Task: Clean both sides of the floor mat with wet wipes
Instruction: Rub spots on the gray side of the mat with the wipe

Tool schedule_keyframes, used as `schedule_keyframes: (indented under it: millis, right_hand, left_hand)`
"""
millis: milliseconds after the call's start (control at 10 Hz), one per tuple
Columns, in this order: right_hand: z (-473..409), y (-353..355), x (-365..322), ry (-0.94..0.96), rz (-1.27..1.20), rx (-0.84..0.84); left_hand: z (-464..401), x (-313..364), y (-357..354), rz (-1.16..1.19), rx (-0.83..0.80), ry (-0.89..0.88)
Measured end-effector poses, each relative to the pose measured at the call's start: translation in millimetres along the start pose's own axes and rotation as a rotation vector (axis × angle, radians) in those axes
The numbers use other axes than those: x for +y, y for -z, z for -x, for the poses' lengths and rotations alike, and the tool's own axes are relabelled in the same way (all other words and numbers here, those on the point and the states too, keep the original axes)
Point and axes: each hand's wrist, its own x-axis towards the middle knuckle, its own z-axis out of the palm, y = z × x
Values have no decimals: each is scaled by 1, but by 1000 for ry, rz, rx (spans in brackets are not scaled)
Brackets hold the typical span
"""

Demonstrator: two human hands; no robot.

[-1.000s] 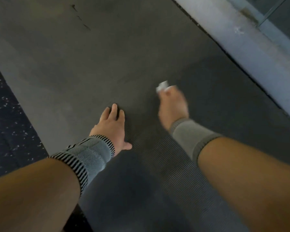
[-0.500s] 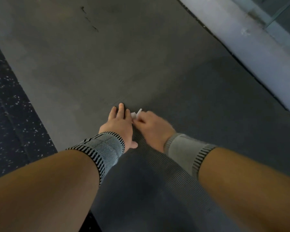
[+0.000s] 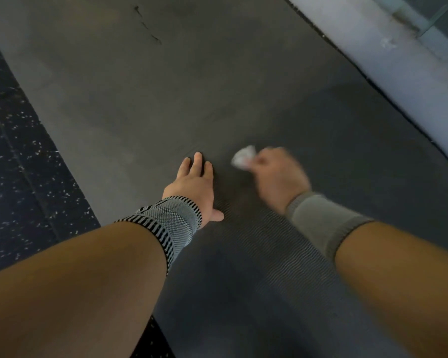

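Note:
A dark grey floor mat (image 3: 166, 86) stretches away from me across the floor. My left hand (image 3: 194, 184) lies flat on the mat with straight fingers, pressing it down. Just right of it, my right hand (image 3: 277, 174) grips a crumpled white wet wipe (image 3: 243, 157) against the mat; the hand is blurred by motion. Both wrists wear knitted bands, striped on the left and plain grey on the right. The near part of the mat shows a fine ribbed texture.
Dark speckled flooring (image 3: 18, 151) borders the mat on the left. A pale raised ledge (image 3: 398, 60) runs diagonally along the mat's right edge, with a glass panel above it. A few small dark marks (image 3: 150, 29) sit on the far part of the mat.
My right hand swept the wipe leftwards up to my left hand, then back to the right. My left hand stayed pressed on the mat.

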Motion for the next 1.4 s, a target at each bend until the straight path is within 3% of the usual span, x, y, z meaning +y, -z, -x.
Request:
schedule_keyframes:
  millis: [100, 200, 300, 400, 500, 600, 700, 800, 900, 1000, 1100, 1200, 1300, 1400]
  right_hand:
    - [11, 0, 26, -707, -75, 259]
    - [37, -13, -49, -511, -221, 175]
    - [61, -17, -68, 41, -187, -80]
    - [44, -11, -12, -351, -165, 104]
    - [39, -16, -18, -669, -124, 226]
    - [57, -30, -87, -484, -234, 159]
    - [76, -30, -90, 36, -117, 47]
    - [55, -14, -29, -295, -38, 67]
    - [47, -22, -47, -800, -186, 205]
    - [56, -33, -144, -375, -380, 41]
    - [62, -26, -152, 127, -289, 9]
    - [41, -18, -94, -211, -116, 100]
    - [28, -25, -105, -614, -104, 91]
    - [35, -42, -189, -224, -132, -33]
  left_hand:
    - [1, -2, -1, 6, 1, 0]
    - [3, -1, 1, 12, -1, 0]
    - [3, 0, 3, 40, -10, -8]
    - [2, -1, 2, 15, -10, -15]
    - [0, -3, 0, 11, -4, -25]
    - [-2, -4, -2, 18, -6, -44]
    - [-1, -16, -3, -12, -4, -127]
    - [8, -53, -4, -64, 51, -234]
    - [26, -99, -9, -184, 36, -225]
    - [51, -135, -17, -306, -81, -234]
    - [73, -153, -31, -353, -128, -270]
    - [80, -150, -49, -270, -76, -193]
    - [81, -145, -64, -255, 140, -238]
    - [78, -148, -63, -183, 254, -254]
